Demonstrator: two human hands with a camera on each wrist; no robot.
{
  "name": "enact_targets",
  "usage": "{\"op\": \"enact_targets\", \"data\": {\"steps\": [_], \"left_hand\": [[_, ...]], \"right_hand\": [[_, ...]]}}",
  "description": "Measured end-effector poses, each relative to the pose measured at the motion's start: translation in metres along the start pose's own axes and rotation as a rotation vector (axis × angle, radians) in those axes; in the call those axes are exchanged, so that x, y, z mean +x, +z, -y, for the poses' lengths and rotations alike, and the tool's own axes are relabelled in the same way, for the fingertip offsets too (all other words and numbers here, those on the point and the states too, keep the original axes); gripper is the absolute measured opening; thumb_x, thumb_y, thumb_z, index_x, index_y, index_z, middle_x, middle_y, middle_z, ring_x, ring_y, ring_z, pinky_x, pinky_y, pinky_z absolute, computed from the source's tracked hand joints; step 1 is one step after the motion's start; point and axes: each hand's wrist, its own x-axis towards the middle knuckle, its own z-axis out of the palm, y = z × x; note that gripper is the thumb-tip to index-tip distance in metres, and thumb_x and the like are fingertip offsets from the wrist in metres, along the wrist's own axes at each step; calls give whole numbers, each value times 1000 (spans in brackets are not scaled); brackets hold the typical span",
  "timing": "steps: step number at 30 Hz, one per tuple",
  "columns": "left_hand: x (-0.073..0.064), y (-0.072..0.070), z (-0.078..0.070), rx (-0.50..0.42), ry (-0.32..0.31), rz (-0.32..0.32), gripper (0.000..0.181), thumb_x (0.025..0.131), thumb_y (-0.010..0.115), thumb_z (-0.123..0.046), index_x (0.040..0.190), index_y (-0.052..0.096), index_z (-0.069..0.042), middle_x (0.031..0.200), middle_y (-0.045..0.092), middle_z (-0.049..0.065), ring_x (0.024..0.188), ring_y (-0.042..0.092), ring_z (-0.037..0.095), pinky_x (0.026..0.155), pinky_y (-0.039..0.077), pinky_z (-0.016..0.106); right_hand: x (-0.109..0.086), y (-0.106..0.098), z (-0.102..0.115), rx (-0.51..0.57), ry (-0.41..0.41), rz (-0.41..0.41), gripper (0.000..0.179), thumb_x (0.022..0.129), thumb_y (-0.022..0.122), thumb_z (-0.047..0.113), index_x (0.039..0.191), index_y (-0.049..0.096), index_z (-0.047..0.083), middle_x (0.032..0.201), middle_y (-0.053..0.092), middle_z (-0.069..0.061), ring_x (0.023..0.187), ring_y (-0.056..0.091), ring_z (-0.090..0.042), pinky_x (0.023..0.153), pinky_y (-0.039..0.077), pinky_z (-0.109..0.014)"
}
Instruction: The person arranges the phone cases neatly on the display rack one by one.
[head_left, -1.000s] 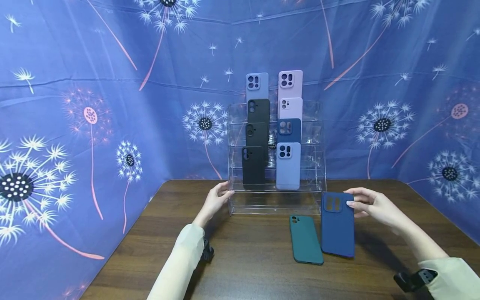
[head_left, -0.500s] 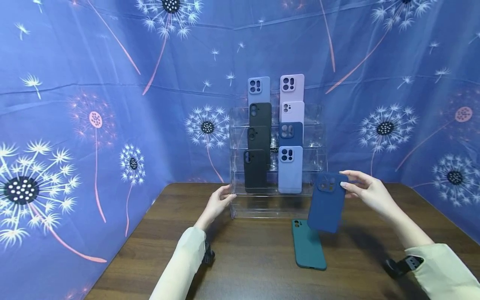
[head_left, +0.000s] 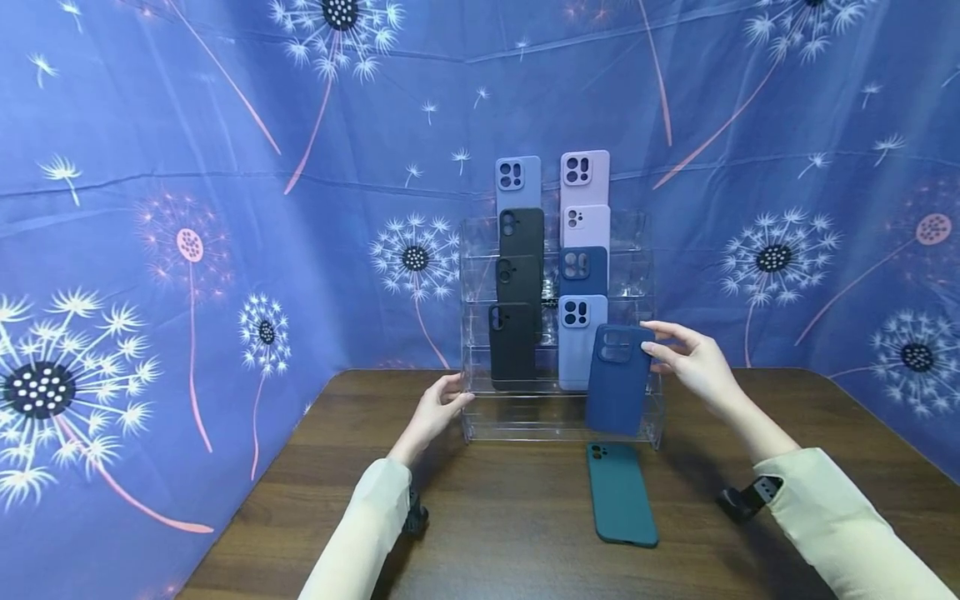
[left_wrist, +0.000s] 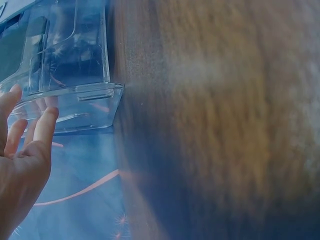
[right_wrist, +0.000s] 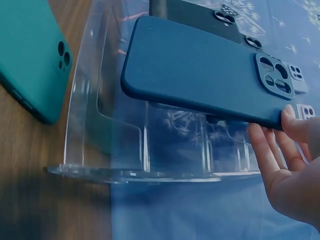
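Note:
My right hand (head_left: 693,358) pinches a dark blue phone case (head_left: 618,383) by its upper right edge, thumb on the camera side. The case is upright, slightly tilted, in front of the right part of a clear tiered display stand (head_left: 517,432). In the right wrist view the phone case (right_wrist: 195,65) has its lower end over the stand's clear ledges. At the stand's lower left side, my left hand (head_left: 435,412) holds the edge between thumb and fingers. A green phone case (head_left: 622,496) lies on the table in front of the stand.
Two columns of phone cases stand on the tiers: a blue one (head_left: 517,192) above black ones (head_left: 512,350) at left, and pink, lilac, dark blue and a light blue one (head_left: 577,358) at right. A patterned blue cloth (head_left: 360,100) hangs behind the wooden table (head_left: 510,533).
My right hand has lifted the dark blue phone case from beside the green one and moved it up and left to the stand's front. My left hand stays at the stand.

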Motion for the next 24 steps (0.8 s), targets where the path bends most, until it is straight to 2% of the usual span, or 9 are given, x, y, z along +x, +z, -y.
{"op": "enact_targets", "data": {"steps": [4,11,18,24], "left_hand": [[7,1,14,3,5,-22,47,89,64,-10,129,48,7,117,58,30,102,61,36,76,56,33],[9,2,17,7,-14,-29,48,88,66,-12,129,49,5,116,60,27,99,63,31,75,55,28],[10,2,16,6,-7,-13,47,90,62,-7,130,45,10,118,57,32,101,61,37,77,56,35],[8,3,15,12,-20,-30,46,89,63,-11,130,48,5,118,58,29,100,63,30,76,54,28]], "right_hand": [[8,11,-5,10,-1,-29,48,92,61,24,135,49,4,117,47,-12,79,61,6,70,58,-25],[18,28,-18,25,-13,-62,44,93,60,23,132,52,4,105,49,-5,80,61,7,70,58,-26],[17,37,-27,13,23,-14,44,93,60,22,132,53,6,115,52,-15,80,60,7,72,58,-28],[17,42,-34,-10,18,10,41,91,62,18,129,56,4,115,58,-24,81,64,1,71,58,-28]]}}
